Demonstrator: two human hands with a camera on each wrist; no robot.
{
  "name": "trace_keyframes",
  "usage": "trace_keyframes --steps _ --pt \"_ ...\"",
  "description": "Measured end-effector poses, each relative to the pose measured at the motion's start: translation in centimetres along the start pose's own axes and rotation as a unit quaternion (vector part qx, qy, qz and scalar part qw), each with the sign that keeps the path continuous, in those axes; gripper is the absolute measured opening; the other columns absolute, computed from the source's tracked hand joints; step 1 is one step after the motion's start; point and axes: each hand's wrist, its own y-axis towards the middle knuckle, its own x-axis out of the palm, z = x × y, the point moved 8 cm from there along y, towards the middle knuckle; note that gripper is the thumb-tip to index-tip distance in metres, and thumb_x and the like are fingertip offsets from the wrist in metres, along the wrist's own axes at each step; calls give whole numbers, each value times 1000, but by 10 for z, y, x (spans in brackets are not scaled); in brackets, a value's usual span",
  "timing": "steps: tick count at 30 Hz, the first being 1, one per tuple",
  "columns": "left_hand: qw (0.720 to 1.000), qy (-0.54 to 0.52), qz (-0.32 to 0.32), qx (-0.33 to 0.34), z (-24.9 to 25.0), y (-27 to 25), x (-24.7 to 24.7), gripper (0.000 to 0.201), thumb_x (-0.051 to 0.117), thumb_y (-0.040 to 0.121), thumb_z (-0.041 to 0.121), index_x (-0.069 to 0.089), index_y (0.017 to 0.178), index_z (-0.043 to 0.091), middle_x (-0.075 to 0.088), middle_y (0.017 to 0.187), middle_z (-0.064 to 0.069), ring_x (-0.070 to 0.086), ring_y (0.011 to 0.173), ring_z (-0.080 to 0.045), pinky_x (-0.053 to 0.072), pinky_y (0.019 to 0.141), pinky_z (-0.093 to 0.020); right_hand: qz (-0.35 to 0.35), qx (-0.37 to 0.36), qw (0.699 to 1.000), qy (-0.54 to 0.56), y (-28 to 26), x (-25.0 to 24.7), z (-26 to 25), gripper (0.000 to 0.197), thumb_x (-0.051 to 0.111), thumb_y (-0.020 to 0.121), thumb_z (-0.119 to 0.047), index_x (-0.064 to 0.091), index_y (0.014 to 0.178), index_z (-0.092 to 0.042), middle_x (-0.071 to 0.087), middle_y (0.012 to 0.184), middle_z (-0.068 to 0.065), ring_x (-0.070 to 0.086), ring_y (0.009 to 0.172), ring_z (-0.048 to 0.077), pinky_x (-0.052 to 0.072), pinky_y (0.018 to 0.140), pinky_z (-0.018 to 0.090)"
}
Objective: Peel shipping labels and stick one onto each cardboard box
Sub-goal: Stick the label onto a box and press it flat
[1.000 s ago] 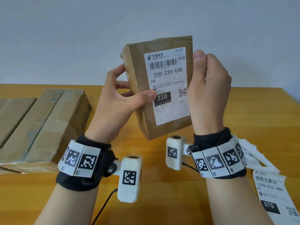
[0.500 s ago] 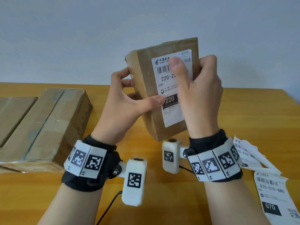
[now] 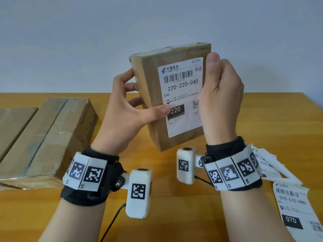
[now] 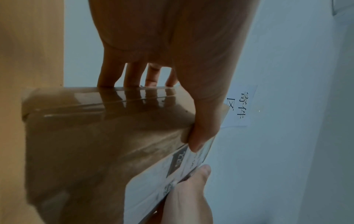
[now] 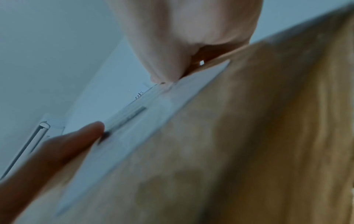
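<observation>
I hold a small cardboard box point(image 3: 150, 81) upright above the table, with a white shipping label point(image 3: 181, 95) reading 220-220-C40 stuck on its front. My left hand point(image 3: 131, 112) grips its left side, fingers behind and thumb on the label's black 220 patch. At the right edge my right hand point(image 3: 220, 91) grips the box, thumb upright against the label's right border and fingers curled behind. The left wrist view shows the box point(image 4: 91, 144) and the label point(image 4: 159, 181) edge-on. In the blurred right wrist view, the right thumb point(image 5: 172, 60) presses the label point(image 5: 138, 125).
Two larger taped cardboard boxes point(image 3: 52, 133) point(image 3: 14, 123) lie flat on the wooden table point(image 3: 262, 119) at the left. Loose papers point(image 3: 269, 159) and another label reading 070-070-A80 point(image 3: 293, 205) lie at the right, near my right wrist. A plain wall stands behind.
My right thumb slid from the right edge onto the label's upper middle, then back to the right edge. The left hand kept its grip on the box.
</observation>
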Motion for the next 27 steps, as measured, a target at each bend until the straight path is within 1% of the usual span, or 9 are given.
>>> trace_keyframes --steps 4,6,8,11,13,17,21,24,27 --pt "999 19 24 26 0 2 -3 116 95 53 44 40 154 24 60 134 -3 70 117 -11 61 92 -32 -130 21 991 -15 -7 21 -7 79 33 76 -95 44 101 -21 61 90 -7 65 80 8 51 58 27" --pt "998 34 22 48 4 1 -2 117 94 55 43 37 155 20 57 135 -3 67 114 2 57 88 -18 -143 -2 989 -36 -13 27 -12 94 32 64 -105 35 106 -21 58 99 0 66 90 21 54 56 33" --pt "998 37 12 59 5 1 0 117 94 57 40 35 156 17 55 137 -6 66 114 3 56 87 -13 -115 -19 992 -45 -15 27 -15 94 39 63 -104 32 104 -20 56 99 3 63 91 25 49 52 32" --pt "998 21 -4 58 4 0 3 118 95 57 37 34 155 13 54 139 -9 66 121 -7 58 90 -20 -63 -28 997 -32 -13 18 -18 93 42 63 -102 33 100 -18 57 92 4 63 84 23 48 51 32" --pt "998 20 -14 53 3 -1 5 118 96 56 37 33 154 12 54 139 -8 66 125 -15 61 93 -31 -39 -21 999 -14 -10 11 -16 90 42 65 -101 36 97 -18 59 88 2 64 78 20 51 53 32" --pt "998 18 -30 48 3 -2 6 121 98 56 36 31 154 13 51 144 -8 65 130 -24 61 96 -54 -11 -15 1000 16 -6 2 -11 78 48 75 -92 43 89 -15 55 71 -10 56 62 0 39 52 17" --pt "997 24 -45 50 3 -3 8 120 98 58 33 29 154 13 49 146 -7 62 133 -26 58 100 -56 21 -28 998 52 -4 -7 -11 69 45 87 -81 39 79 -13 38 59 -15 45 53 0 31 51 12" --pt "997 21 -52 48 3 -3 8 119 98 58 32 29 153 12 48 148 -7 62 134 -28 58 100 -57 30 -25 997 67 -2 -9 -11 64 49 91 -75 40 76 -13 36 58 -13 41 53 3 30 54 13" --pt "997 12 -59 45 3 -3 8 117 99 59 30 30 152 13 47 149 -9 61 135 -32 57 100 -59 34 -19 996 78 -1 -9 -9 50 48 97 -56 40 74 -12 34 58 -12 39 54 5 30 55 14"
